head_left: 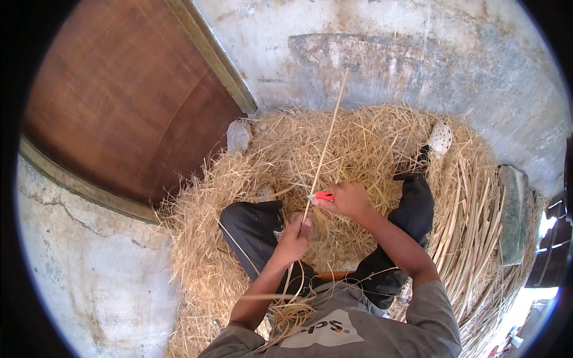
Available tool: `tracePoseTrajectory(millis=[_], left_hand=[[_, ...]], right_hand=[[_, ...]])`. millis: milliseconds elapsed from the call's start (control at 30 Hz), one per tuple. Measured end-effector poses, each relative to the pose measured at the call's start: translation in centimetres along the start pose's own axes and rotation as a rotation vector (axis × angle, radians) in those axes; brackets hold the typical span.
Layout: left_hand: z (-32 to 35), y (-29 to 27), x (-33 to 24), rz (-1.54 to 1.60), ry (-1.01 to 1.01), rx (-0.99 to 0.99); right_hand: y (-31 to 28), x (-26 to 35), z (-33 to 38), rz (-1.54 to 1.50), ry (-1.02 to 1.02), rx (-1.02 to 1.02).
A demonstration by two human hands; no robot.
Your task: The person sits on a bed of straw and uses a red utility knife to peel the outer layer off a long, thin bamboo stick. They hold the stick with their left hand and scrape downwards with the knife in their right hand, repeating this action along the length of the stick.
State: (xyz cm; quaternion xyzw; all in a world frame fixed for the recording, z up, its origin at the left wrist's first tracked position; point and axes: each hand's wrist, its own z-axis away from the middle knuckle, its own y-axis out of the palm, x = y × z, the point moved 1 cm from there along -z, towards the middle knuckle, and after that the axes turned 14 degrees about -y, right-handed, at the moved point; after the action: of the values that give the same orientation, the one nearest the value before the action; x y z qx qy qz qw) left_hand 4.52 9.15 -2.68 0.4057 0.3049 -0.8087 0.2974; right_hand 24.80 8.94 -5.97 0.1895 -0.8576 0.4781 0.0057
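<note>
A long pale strip of split cane (330, 130) runs from my lap up toward the wall, tilted slightly to the right. My left hand (291, 241) is closed around its lower part. Just above, my right hand (348, 200) grips a small red utility knife (325, 196), whose tip meets the strip. How the blade bears on the cane is too small to tell. Loose thin strips (292, 313) lie curled over my lap, and some trail past my left forearm.
A thick heap of straw-like shavings (358, 140) surrounds my bent legs. Long split sticks (471, 221) lie at the right beside a greenish slab (513, 215). A brown door (131, 95), a stone (239, 136) and a stained wall (418, 65) bound the space. One white perforated shoe (440, 138) shows.
</note>
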Motion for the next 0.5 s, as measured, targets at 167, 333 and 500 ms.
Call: tracePoseTrajectory(millis=[167, 333, 500], left_hand=[[0.4, -0.5, 0.7, 0.095, -0.074, 0.042], [1.0, 0.0, 1.1, 0.11, -0.092, 0.033], [2.0, 0.4, 0.1, -0.001, 0.046, -0.018]], right_hand=[[-0.3, 1.3, 0.4, -0.03, -0.012, 0.093], [0.0, -0.6, 0.9, -0.037, 0.067, -0.074], [-0.5, -1.2, 0.5, -0.012, 0.135, -0.041]])
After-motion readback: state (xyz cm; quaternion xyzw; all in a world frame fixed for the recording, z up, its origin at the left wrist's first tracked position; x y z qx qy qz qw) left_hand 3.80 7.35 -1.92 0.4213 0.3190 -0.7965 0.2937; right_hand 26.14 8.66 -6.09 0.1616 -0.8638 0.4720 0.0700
